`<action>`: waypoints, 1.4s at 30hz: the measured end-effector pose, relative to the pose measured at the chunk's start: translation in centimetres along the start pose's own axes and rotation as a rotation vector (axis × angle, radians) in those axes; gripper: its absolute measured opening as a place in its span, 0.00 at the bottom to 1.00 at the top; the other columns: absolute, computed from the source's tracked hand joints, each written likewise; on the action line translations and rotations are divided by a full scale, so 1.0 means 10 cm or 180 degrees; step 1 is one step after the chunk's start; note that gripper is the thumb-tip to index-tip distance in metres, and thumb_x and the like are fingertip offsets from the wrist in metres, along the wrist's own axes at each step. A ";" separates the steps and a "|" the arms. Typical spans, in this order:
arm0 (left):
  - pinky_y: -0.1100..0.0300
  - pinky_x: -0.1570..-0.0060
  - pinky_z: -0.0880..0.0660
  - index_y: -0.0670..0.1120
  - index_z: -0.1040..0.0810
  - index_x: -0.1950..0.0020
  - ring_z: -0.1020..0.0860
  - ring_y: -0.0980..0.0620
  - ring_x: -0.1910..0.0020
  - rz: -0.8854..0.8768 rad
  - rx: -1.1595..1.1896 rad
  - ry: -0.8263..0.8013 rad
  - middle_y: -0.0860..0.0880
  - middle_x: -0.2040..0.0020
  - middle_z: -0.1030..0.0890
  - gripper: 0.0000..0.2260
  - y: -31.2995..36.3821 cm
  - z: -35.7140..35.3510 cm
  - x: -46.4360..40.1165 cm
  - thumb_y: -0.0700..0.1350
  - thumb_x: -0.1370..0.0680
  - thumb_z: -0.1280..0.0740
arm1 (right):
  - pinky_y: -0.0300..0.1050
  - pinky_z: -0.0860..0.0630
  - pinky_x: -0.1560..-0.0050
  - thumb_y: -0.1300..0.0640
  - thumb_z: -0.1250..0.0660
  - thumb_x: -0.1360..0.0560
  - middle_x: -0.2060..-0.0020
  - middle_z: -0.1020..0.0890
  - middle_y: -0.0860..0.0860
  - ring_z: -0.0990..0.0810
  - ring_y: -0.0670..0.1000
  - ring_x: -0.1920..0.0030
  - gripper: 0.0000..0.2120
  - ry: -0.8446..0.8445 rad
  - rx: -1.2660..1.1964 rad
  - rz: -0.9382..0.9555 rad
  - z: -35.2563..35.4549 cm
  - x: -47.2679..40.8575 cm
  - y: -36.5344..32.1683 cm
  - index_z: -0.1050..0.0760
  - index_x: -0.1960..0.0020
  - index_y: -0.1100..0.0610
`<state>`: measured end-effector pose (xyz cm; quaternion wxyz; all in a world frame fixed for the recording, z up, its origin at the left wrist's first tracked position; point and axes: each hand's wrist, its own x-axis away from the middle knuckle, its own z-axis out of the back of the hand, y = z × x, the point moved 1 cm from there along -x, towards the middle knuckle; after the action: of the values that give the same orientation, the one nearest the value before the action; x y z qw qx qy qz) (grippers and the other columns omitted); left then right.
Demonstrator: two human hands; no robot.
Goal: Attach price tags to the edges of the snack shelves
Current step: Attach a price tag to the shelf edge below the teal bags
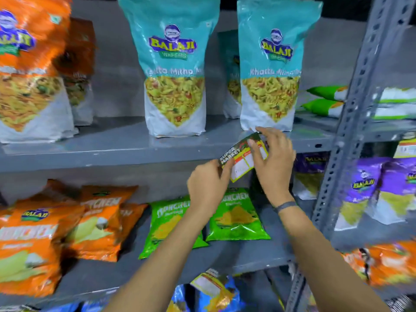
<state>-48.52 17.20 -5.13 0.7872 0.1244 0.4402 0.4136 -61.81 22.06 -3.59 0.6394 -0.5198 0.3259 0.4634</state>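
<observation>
Right at the grey shelf edge [135, 157], both hands hold one price tag [244, 157]: the left hand [208, 179] pinches its lower corner, the right hand [273, 158] grips its top.

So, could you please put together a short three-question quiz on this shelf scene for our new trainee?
1. True or false: both hands hold the price tag at the front edge of the upper shelf.
2. Which packet stands directly behind the tag? A) an orange packet B) the right teal Balaji packet C) a purple packet
3. Fill in: a thin band is worn on the ___ wrist.

Key
1. True: the left hand pinches the tag's lower left corner, and the right hand holds its right side.
2. B
3. right
</observation>
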 end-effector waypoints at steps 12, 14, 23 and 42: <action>0.55 0.67 0.37 0.45 0.38 0.71 0.24 0.37 0.61 -0.0041 0.0211 0.0315 0.42 0.68 0.22 0.23 0.37 0.08 0.15 0.55 0.19 0.45 | 0.55 0.30 0.41 0.49 0.33 0.26 0.57 0.15 0.47 0.20 0.51 0.50 0.05 -0.1032 -0.0601 -0.0452 0.00 -0.49 0.01 0.19 0.53 0.48; 0.56 0.68 0.39 0.47 0.42 0.73 0.27 0.39 0.65 0.0005 0.0062 0.0356 0.48 0.74 0.30 0.25 0.34 0.10 0.14 0.56 0.20 0.44 | 0.58 0.25 0.46 0.52 0.31 0.27 0.63 0.18 0.47 0.22 0.48 0.59 0.03 -0.0976 -0.0873 -0.0349 0.06 -0.45 0.03 0.19 0.56 0.49; 0.53 0.65 0.26 0.47 0.24 0.57 0.21 0.48 0.62 -0.0101 0.0317 0.0697 0.52 0.65 0.20 0.10 0.06 0.10 0.11 0.53 0.26 0.30 | 0.64 0.24 0.54 0.48 0.29 0.33 0.68 0.27 0.34 0.23 0.48 0.63 0.06 -0.0851 -0.1115 0.0173 0.22 -0.05 0.23 0.23 0.60 0.49; 0.62 0.76 0.45 0.46 0.27 0.56 0.20 0.41 0.59 -0.0150 -0.1085 0.0880 0.45 0.60 0.17 0.23 0.39 0.14 -0.21 0.67 0.28 0.38 | 0.64 0.23 0.56 0.52 0.28 0.29 0.70 0.22 0.51 0.23 0.55 0.65 0.08 -0.0473 -0.0961 0.0003 0.13 -0.11 0.21 0.25 0.57 0.54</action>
<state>-50.06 18.31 -0.86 0.7384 -0.0787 0.4704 0.4767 -64.25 23.15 -3.03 0.5763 -0.5740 0.2046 0.5446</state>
